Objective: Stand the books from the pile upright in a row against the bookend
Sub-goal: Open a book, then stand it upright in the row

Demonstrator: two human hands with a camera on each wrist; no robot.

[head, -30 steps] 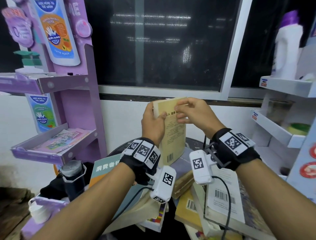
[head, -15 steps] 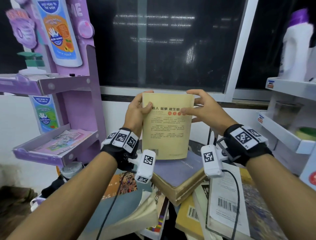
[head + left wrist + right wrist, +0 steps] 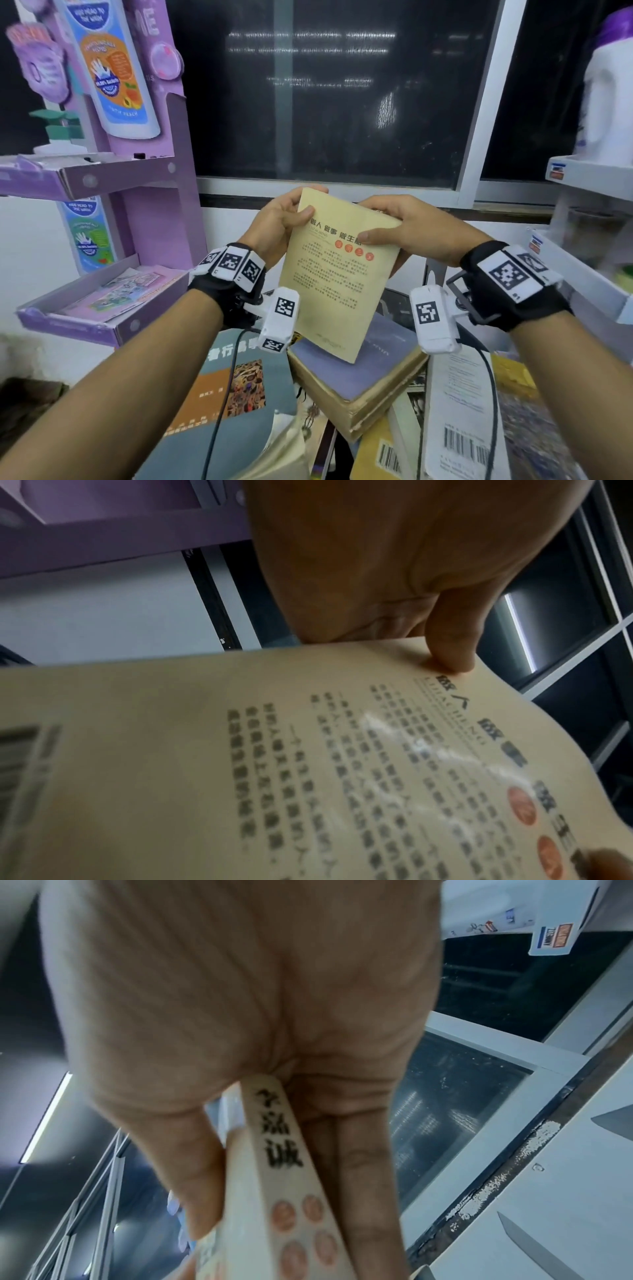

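Observation:
I hold a thin tan paperback (image 3: 337, 274) upright in the air above the pile, its back cover with black text and red dots facing me, tilted a little to the right. My left hand (image 3: 286, 219) grips its upper left corner, thumb on the cover (image 3: 452, 642). My right hand (image 3: 397, 226) pinches the upper right edge at the spine (image 3: 277, 1139), thumb in front and fingers behind. Below lies the pile: a thick lavender-covered book (image 3: 359, 373), a blue and orange book (image 3: 226, 404) and a white book with a barcode (image 3: 462, 418). No bookend shows in any view.
A purple cardboard display stand (image 3: 113, 205) with shelves rises at the left. White shelving (image 3: 589, 240) with a white bottle (image 3: 606, 89) stands at the right. A dark window (image 3: 325, 92) fills the wall behind the pile.
The tan book has turned from edge-on to cover-facing and now tilts to the right. My right hand has shifted onto its upper right edge; both hands have kept hold of it.

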